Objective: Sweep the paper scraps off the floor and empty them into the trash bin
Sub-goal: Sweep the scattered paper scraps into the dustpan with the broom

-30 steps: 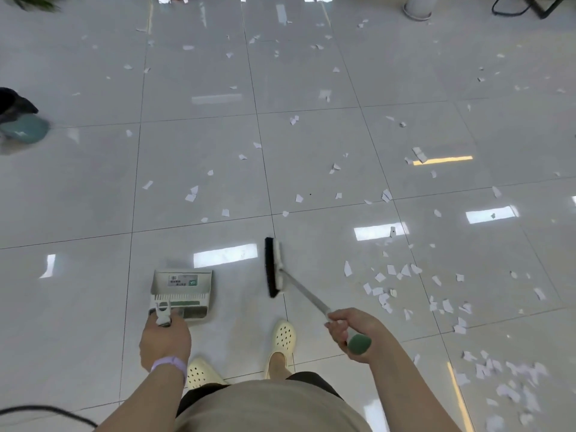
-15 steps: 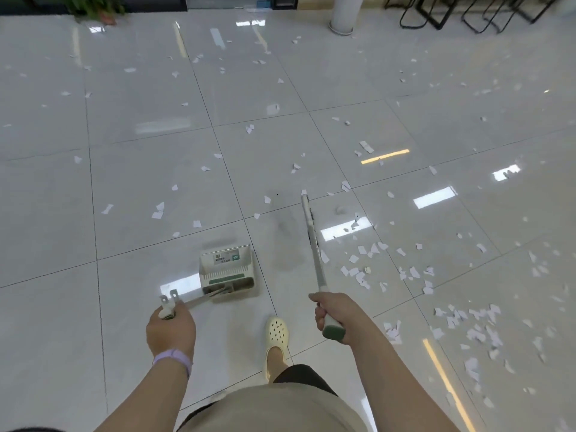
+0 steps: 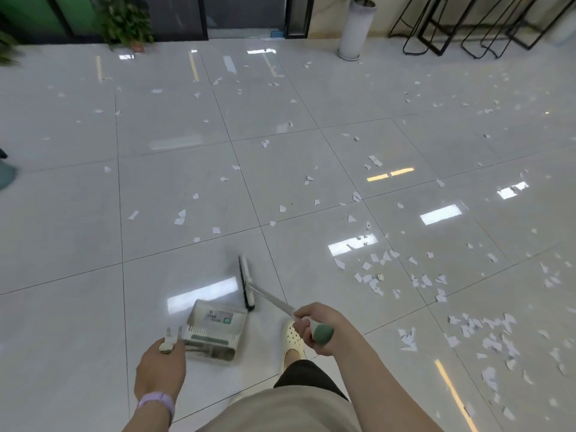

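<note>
The glossy pale tiled floor (image 3: 78, 244) fills most of the view, crossed by thin dark grout lines and bright reflections of ceiling lights. White paper scraps (image 3: 371, 277) lie scattered across it, thinly on the far and left tiles and thickest to the right, where one loose cluster sits right of the broom and a denser one lies near the right edge in front of the person. At the far wall stand dark glass doors (image 3: 243, 14), black metal frames (image 3: 467, 32) on the right, a tall white pot (image 3: 355, 29) and a leafy green plant (image 3: 124, 20). Close in, a pale dustpan (image 3: 213, 333) with a green strip and a label sits tilted just in front of the left hand, its upper corner close to the broom head. The broom (image 3: 247, 283), with a pale back and dark bristles, has its head near the floor just beyond the dustpan, and its thin metal shaft slants back to the right. The right hand (image 3: 314, 325) grasps the broom's green handle end with fingers curled round it. The left hand (image 3: 160, 367) grips the pale dustpan handle, and a lilac wristband (image 3: 156, 402) circles its wrist. 1 cream perforated clog (image 3: 293, 341) shows below the right hand.
</note>
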`<action>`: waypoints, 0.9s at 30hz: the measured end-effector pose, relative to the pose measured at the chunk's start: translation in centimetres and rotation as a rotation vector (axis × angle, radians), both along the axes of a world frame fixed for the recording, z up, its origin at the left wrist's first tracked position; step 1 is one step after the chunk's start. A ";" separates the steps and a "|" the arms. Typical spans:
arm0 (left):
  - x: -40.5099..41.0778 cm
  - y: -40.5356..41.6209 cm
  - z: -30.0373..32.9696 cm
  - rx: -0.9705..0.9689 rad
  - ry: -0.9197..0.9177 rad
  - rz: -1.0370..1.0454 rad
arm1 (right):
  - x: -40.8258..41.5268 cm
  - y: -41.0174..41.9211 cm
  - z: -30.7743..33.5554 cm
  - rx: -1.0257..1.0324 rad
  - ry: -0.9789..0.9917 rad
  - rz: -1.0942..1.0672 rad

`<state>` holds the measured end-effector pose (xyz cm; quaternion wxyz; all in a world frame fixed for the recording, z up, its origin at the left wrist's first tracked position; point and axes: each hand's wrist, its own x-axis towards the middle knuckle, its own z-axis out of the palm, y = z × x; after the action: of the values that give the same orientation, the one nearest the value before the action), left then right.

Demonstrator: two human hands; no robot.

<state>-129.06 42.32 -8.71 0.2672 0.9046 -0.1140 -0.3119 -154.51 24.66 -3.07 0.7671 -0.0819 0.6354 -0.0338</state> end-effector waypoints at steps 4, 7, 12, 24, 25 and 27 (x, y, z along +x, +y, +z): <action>1.8 -0.4 -0.5 0.105 -0.007 0.056 | -3.2 -3.1 -0.3 0.038 -0.026 -0.156; 2.2 -2.7 -0.4 0.163 -0.020 0.012 | -7.5 -6.6 -1.1 0.042 0.001 -0.359; 1.1 -9.0 0.2 0.227 -0.075 -0.103 | -13.5 -11.4 -1.9 -0.050 0.174 -0.509; -1.7 -20.3 1.1 0.147 -0.141 0.167 | -15.9 -24.4 -5.1 -0.211 0.547 -0.357; -1.8 -20.4 1.0 0.122 -0.135 0.241 | -14.8 -25.0 -5.3 -0.221 0.515 -0.363; -1.5 -20.4 1.1 0.084 -0.132 0.336 | -11.9 -26.2 -5.5 -0.230 0.429 -0.320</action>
<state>-130.61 21.92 -7.60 0.2695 0.9398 0.0344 -0.2071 -166.36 -1.50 -8.53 0.5860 -0.0725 0.7798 -0.2082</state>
